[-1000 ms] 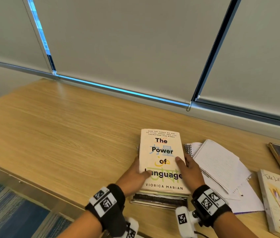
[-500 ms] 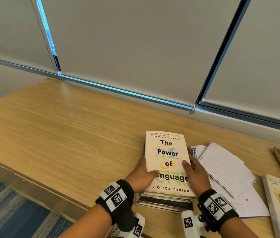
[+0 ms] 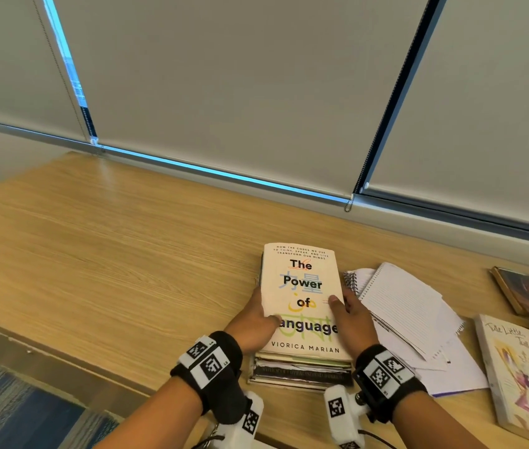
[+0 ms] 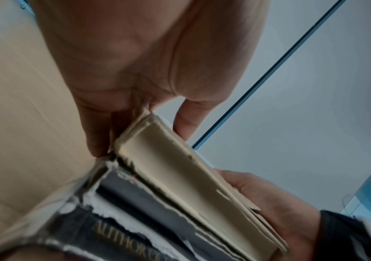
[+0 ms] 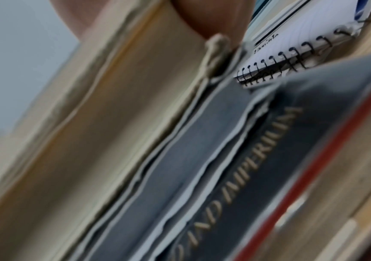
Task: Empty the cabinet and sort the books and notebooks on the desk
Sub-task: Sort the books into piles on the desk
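i see the stack of books (image 3: pixel 302 367) flat on the desk (image 3: pixel 110 254), a pale wood-grain top with a straight front edge, at about 5 o'clock in the head view. the top book (image 3: pixel 303 296) is a cream rectangle with a smooth matte jacket and black lettering; under it lie thinner volumes with ragged, torn jacket edges and a dark spine (image 5: pixel 258 159) stamped in gold letters.

my left hand (image 3: pixel 253 322) clasps the stack's left side, thumb laid on the cream cover, fingers (image 4: pixel 97 134) wrapped down the edge toward the desk. my right hand (image 3: pixel 352 319) clasps the right side the same way, thumb on the cover, the rest of the fingers hidden behind the stack. both hands are closed around the stack, and it sits on the wood.

just beside the stack at 3 o'clock lies a spiral notebook (image 3: pixel 399 303), its black wire coil facing the books and lined white sheets fanned loose over each other. farther toward 3 o'clock, near the frame edge, a glossy illustrated book (image 3: pixel 522 377) with scrawled lettering lies flat, and a dark-covered book (image 3: pixel 520 293) sits behind it. matte grey roller blinds (image 3: pixel 256 92) hang behind the desk, a thin blue strip of light under their hems.
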`<control>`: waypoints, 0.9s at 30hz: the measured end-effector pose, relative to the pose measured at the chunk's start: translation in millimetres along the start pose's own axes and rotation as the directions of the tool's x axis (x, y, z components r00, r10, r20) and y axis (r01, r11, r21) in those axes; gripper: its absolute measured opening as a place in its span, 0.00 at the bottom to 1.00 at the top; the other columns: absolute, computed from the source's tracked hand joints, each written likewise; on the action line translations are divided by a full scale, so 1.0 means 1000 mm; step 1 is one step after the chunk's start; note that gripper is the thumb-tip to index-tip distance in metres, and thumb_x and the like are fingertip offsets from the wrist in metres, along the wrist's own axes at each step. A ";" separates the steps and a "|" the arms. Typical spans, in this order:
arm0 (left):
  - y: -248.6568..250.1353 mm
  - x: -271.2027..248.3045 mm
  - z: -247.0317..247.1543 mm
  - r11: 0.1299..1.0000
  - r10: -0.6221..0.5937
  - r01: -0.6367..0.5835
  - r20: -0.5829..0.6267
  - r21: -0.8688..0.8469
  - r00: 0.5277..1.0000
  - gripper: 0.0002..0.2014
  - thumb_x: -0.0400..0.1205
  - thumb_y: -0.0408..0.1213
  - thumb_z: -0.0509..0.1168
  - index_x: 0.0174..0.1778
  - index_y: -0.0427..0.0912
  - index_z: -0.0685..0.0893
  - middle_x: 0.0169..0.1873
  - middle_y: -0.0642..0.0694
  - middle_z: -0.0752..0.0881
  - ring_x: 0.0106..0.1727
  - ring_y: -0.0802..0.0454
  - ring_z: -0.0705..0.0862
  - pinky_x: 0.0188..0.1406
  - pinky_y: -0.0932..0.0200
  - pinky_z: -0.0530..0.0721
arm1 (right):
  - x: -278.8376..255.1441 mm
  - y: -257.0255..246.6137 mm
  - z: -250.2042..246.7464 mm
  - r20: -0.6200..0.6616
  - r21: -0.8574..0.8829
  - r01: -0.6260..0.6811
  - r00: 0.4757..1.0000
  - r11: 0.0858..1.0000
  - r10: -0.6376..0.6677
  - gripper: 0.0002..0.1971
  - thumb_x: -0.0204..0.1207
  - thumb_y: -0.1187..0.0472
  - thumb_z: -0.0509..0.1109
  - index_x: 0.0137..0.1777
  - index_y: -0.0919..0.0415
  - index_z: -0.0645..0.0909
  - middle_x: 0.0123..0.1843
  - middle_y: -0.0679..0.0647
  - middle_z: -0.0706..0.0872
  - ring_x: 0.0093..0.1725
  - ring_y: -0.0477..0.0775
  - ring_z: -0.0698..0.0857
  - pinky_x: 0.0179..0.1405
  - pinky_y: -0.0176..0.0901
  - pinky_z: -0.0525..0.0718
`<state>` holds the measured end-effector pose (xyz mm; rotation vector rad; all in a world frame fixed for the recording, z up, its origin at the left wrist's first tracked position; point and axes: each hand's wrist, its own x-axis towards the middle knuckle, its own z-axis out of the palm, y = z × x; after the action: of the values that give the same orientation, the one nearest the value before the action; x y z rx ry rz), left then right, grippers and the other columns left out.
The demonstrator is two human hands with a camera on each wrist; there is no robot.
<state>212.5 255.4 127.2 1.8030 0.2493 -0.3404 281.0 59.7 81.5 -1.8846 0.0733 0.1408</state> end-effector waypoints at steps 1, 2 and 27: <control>0.000 0.000 -0.001 1.000 0.005 -0.005 -0.002 0.003 1.000 0.32 0.87 0.33 0.60 0.83 0.53 0.54 0.74 0.50 0.77 0.69 0.50 0.79 0.70 0.52 0.78 | 0.001 0.002 0.001 -0.006 -0.009 -0.002 1.000 1.000 0.002 0.17 0.83 0.54 0.64 0.71 0.43 0.75 0.59 0.50 0.90 0.55 0.57 0.90 0.59 0.63 0.85; 0.001 -0.001 -0.001 1.000 0.008 -0.008 -0.003 0.007 1.000 0.32 0.87 0.33 0.60 0.83 0.53 0.54 0.74 0.50 0.77 0.69 0.50 0.80 0.69 0.52 0.79 | 0.001 0.003 0.001 -0.010 -0.018 -0.006 1.000 1.000 0.006 0.18 0.82 0.51 0.64 0.72 0.42 0.74 0.59 0.49 0.89 0.55 0.57 0.89 0.60 0.62 0.85; 0.072 -0.005 0.185 0.918 0.344 -0.364 0.140 0.159 0.928 0.08 0.83 0.38 0.67 0.56 0.53 0.85 0.49 0.57 0.87 0.51 0.64 0.84 0.50 0.71 0.79 | -0.091 0.051 -0.177 -0.203 -0.144 -0.101 0.977 0.984 0.070 0.18 0.82 0.51 0.67 0.71 0.51 0.78 0.65 0.46 0.83 0.65 0.46 0.81 0.62 0.39 0.78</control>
<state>214.2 58.3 150.7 1.9585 -0.1943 -0.2061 195.2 -125.8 100.2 -2.0457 0.2873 0.0179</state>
